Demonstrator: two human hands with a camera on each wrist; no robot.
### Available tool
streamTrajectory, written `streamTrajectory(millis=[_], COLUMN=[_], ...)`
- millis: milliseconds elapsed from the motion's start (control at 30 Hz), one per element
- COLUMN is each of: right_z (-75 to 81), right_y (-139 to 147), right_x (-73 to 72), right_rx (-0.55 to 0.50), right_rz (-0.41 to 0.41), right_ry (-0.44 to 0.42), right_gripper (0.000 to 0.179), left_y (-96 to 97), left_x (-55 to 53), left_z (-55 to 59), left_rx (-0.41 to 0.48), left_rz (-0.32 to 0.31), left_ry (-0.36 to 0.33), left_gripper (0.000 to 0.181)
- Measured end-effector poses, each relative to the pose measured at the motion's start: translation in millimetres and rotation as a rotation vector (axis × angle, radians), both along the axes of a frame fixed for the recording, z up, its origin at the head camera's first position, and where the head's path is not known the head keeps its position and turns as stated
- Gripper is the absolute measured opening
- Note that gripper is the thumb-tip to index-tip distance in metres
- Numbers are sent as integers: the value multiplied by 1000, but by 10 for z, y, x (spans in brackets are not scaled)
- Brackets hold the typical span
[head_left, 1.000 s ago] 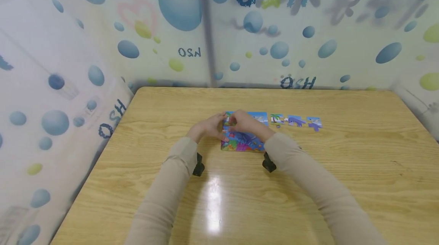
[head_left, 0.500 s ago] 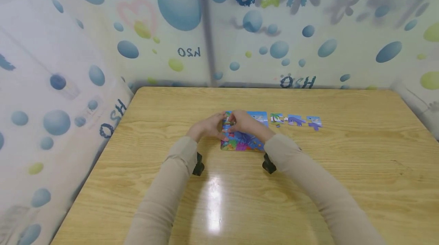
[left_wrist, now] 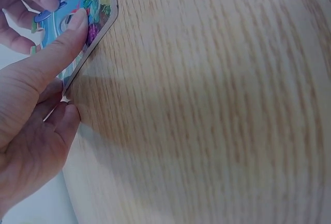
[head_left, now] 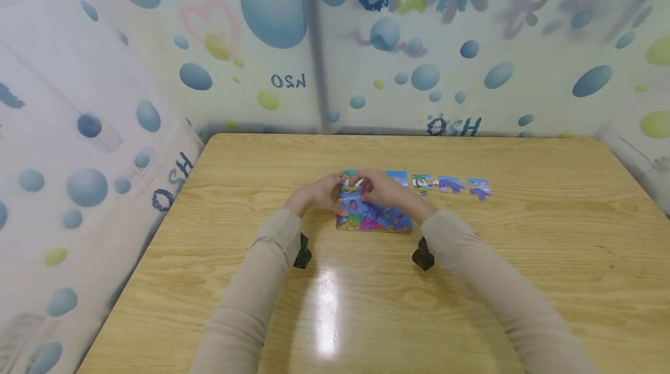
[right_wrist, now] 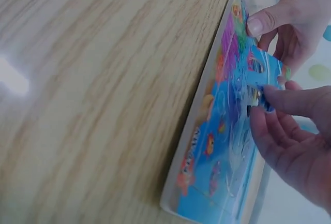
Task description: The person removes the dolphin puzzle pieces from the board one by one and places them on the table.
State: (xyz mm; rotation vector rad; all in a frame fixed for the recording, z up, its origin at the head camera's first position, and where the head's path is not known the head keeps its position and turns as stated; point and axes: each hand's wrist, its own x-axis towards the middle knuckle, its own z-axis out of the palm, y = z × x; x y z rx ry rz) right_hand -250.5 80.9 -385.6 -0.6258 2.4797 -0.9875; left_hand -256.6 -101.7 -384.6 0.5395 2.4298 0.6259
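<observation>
A colourful sea-scene jigsaw puzzle board (head_left: 373,224) lies flat on the table. My left hand (head_left: 320,193) holds its left side, the thumb on the picture and the other fingers at the outer edge. Over the board's upper left part is my right hand (head_left: 386,189). In the right wrist view its thumb and fingertip pinch a small dark blue puzzle piece (right_wrist: 267,100) at the board's surface. My fingers hide part of that piece and much of the board's middle.
Right of the board lie a palm-tree puzzle piece (head_left: 421,181), a purple dolphin piece (head_left: 451,184) and another dolphin piece (head_left: 478,187). The wooden table (head_left: 523,257) ends at a printed curtain (head_left: 366,71) behind. A black wrist camera (head_left: 423,255) hangs below each sleeve.
My right hand and forearm have shifted a little to the right, uncovering more of the board's left side and lower right corner. My left hand stays in place on the board.
</observation>
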Motion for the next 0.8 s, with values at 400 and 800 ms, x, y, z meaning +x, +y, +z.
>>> streamTrajectory(millis=[400,800], right_z=[-21,16], right_y=[127,283], right_x=[-8,0], right_rx=[-63,-148], right_rz=[-53,-85], right_ry=[-71,-116], right_gripper=[32,33], left_y=[11,7], left_x=[-20,-4], left_z=[-31,-31], left_rx=[1,4], left_rz=[-8,12], left_ry=[11,4], left_gripper=[95,94])
